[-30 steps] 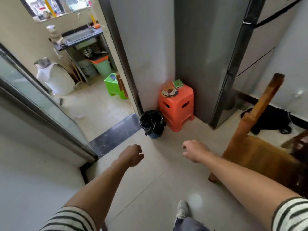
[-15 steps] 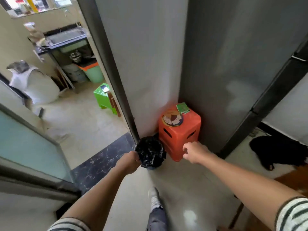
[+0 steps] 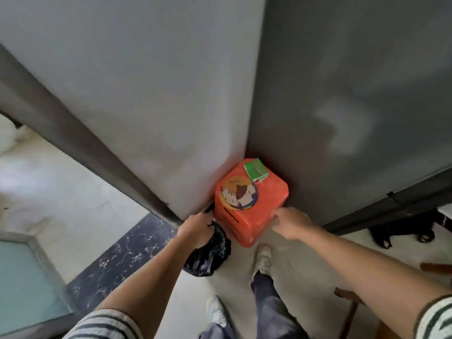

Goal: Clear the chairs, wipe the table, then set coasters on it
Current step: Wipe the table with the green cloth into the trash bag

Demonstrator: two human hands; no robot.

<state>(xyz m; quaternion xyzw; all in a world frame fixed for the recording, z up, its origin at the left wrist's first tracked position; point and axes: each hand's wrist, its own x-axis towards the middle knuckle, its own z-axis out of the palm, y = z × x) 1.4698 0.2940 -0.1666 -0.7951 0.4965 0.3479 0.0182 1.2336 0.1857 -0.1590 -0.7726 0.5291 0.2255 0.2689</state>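
I look down into a corner where a pale wall (image 3: 146,94) meets a dark grey appliance panel (image 3: 354,94). An orange plastic stool (image 3: 266,204) stands on the floor (image 3: 305,263), tucked into that corner at about 5 o'clock from the middle of my view. On its seat lies a round coaster (image 3: 239,195) printed with a cartoon cat, toward the seat's 9 o'clock side. A small green packet (image 3: 255,169) sits at the seat's 12 o'clock corner, just beside the coaster.

The left hand (image 3: 195,228) is at the stool's 8 o'clock side, over the rim of a black-bagged waste bin (image 3: 208,253) that stands right beside the stool. Its fingers (image 3: 206,219) curl in toward the gap between bin and stool. I cannot tell whether they grip the stool, the bag or nothing. The right hand (image 3: 291,223) is at the stool's 4 o'clock corner, its fingers (image 3: 278,216) curled together, knuckles up, against the seat edge. Whether they pinch it I cannot tell either.

A white shoe (image 3: 263,261) is planted just in front of the stool. A dark marbled threshold strip (image 3: 122,255) runs at 8 o'clock in my view, a black heap (image 3: 403,228) lies on the floor at 3 o'clock, and a piece of brown wooden furniture (image 3: 347,299) shows at 4 o'clock.
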